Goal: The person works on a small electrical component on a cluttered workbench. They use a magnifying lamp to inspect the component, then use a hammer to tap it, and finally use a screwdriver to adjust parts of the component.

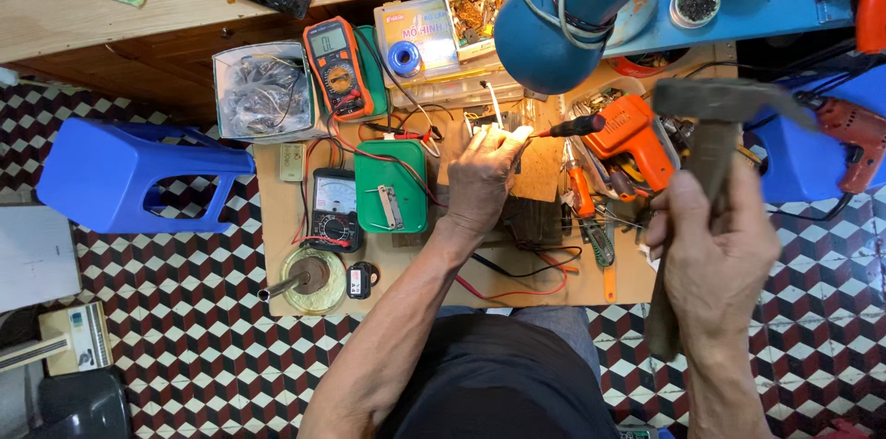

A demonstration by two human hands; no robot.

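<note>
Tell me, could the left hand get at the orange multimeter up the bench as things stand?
Probably yes. The left hand lies on the bench to the right of the orange multimeter, which sits uncovered. Only red leads trail between, though its fingers seem to pinch something small.

- We saw two bare forearms in the head view, with no sleeves reaching the wrists and no gloves.
- Our left hand wore no ring, watch or band that we could make out; the knuckles and tendons stood out plainly.
- Our right hand was likewise bare, close to the camera and a little blurred, with creased knuckles and raised veins.
- The left forearm looked lean and sinewy, with fine hair along it.
- At the bottom edge we noticed dark clothing, black or near black, over our lap, with a strip of grey-blue fabric showing just above it.
</note>
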